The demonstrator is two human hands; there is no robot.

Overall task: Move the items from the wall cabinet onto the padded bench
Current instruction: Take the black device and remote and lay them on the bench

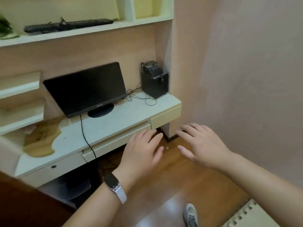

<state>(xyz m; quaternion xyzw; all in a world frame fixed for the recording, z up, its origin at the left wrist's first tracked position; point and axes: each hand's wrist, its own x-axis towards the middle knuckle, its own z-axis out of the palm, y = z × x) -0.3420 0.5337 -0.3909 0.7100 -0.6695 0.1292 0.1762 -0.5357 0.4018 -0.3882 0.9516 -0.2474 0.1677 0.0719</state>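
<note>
Both of my hands hang empty in front of me with fingers spread, over the wooden floor beside a white desk. My left hand (141,149) wears a smart band on its wrist; my right hand (201,145) is a little to its right, near the pink wall. High up, the white wall cabinet shelf (91,31) holds a long black keyboard (68,25) and a green plant (6,27) at the far left. At the bottom right corner a cream padded surface with buttons (246,215) shows; it may be the bench.
On the white desk (124,118) stand a black monitor (85,87), its cable, and a black speaker box (155,82) with loose wires. Small wall shelves (21,89) are at the left. A dark case sits under the desk. My shoe (191,215) is on the floor.
</note>
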